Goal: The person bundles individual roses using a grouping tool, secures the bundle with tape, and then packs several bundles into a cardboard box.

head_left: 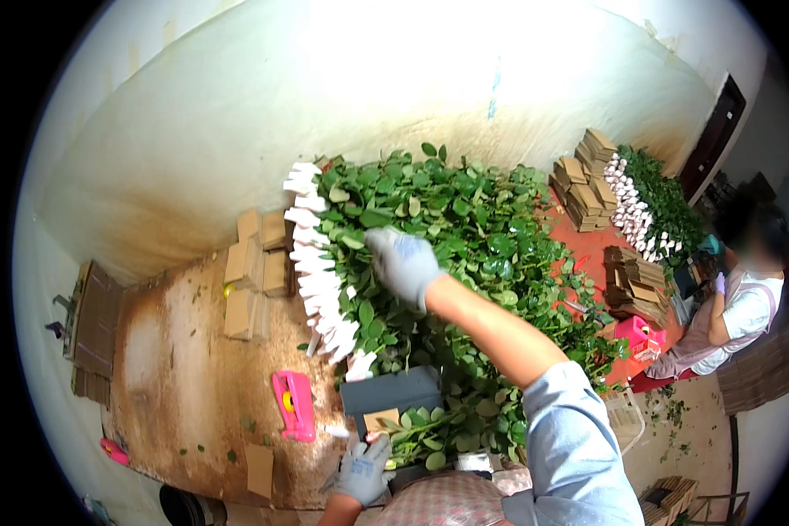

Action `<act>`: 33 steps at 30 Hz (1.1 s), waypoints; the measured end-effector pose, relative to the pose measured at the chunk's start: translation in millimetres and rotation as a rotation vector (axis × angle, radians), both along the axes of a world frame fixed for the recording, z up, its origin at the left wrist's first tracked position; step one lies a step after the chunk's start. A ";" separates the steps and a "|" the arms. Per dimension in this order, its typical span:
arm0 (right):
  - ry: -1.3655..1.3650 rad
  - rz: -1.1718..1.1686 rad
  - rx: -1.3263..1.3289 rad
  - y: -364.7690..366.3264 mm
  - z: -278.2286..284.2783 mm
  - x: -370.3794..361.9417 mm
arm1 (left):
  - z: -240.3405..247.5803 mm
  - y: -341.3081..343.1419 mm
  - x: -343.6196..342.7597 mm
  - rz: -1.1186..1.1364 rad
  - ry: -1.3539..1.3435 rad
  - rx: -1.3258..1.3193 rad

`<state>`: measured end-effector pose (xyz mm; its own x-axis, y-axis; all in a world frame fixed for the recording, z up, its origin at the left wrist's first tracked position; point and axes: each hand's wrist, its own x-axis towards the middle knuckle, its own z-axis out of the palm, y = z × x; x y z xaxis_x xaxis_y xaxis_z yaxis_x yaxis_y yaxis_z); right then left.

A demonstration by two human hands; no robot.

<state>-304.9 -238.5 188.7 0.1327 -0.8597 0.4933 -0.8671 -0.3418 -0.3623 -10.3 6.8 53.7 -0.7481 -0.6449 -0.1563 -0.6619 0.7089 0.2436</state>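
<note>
My right hand (pixel 403 266), in a grey-white glove, reaches over a large pile of leafy green stems (pixel 465 206). Its fingers are blurred and bent down among the leaves, so their grip is unclear. White wrapped heads (pixel 311 254) line the pile's left side. Close to my body, my left hand (pixel 364 473), gloved alike, has its fingers apart beside a small cardboard piece (pixel 380 420). Leafy stems (pixel 434 431) lie there, pointing right, their ends by my left fingertips. Behind them stands a dark grey board (pixel 394 390).
A pink tape dispenser (pixel 295 406) lies on the worn wooden table (pixel 167 368). Folded cardboard sleeves (pixel 247 272) are stacked behind it, and one flat cardboard piece (pixel 259 470) is near the front edge. At right, another person (pixel 728 307) works at a red table (pixel 583 245) with more stems.
</note>
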 end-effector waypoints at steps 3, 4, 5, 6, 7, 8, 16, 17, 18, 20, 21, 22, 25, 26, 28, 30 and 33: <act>-0.052 -0.240 0.034 -84.9 -4.6 -62.6 | -4.2 -4.8 -6.9 0.029 -0.032 0.102; -0.014 -0.285 0.092 -103.5 -2.5 -72.5 | -9.5 -2.7 -4.2 0.045 -0.033 0.121; 0.018 -0.315 0.087 -121.3 -1.2 -79.3 | -16.6 0.1 0.8 0.021 -0.032 0.042; 0.053 -0.354 0.090 -136.5 -5.7 -89.0 | -27.2 3.0 4.9 -0.013 -0.029 -0.030; 0.039 -0.350 0.122 -147.8 -6.2 -91.2 | -29.8 3.7 7.3 -0.042 -0.030 -0.103; 0.025 -0.348 0.152 -158.8 -6.0 -92.8 | -31.4 3.7 8.6 -0.019 -0.073 -0.031; 0.297 -0.293 0.411 -193.6 -23.6 -97.6 | -30.4 -4.7 4.8 0.009 -0.261 0.301; 0.324 -0.288 0.423 -193.7 -21.3 -101.5 | -38.1 -5.8 5.2 0.010 -0.287 0.316; 0.349 -0.270 0.435 -193.1 -16.1 -97.8 | -35.9 -7.1 5.6 -0.010 -0.325 0.281; 0.431 -0.224 0.443 -186.9 -7.4 -98.3 | -31.7 -7.5 6.0 -0.050 -0.398 0.214; 0.469 -0.190 0.442 -183.1 -1.7 -93.4 | -40.2 -4.6 16.8 -0.033 -0.336 0.226; 0.461 -0.227 0.345 -180.6 -0.1 -101.3 | -61.8 -2.0 28.5 -0.031 -0.265 0.232; 0.374 -0.429 0.167 -172.7 12.5 -141.5 | -114.6 5.5 33.3 -0.019 -0.163 0.058; 0.285 -0.547 0.182 -170.0 26.2 -153.9 | -125.6 10.3 35.2 -0.004 -0.152 -0.030; 0.158 -0.562 -0.052 -150.4 59.5 -170.3 | -113.3 12.9 33.6 -0.038 -0.232 -0.084; 0.016 -0.575 -0.439 -118.4 100.7 -185.5 | -87.4 5.7 22.3 -0.082 -0.307 -0.140; 0.014 -0.467 -0.678 -76.7 161.8 -185.9 | -117.0 4.4 40.4 -0.307 -0.528 -0.920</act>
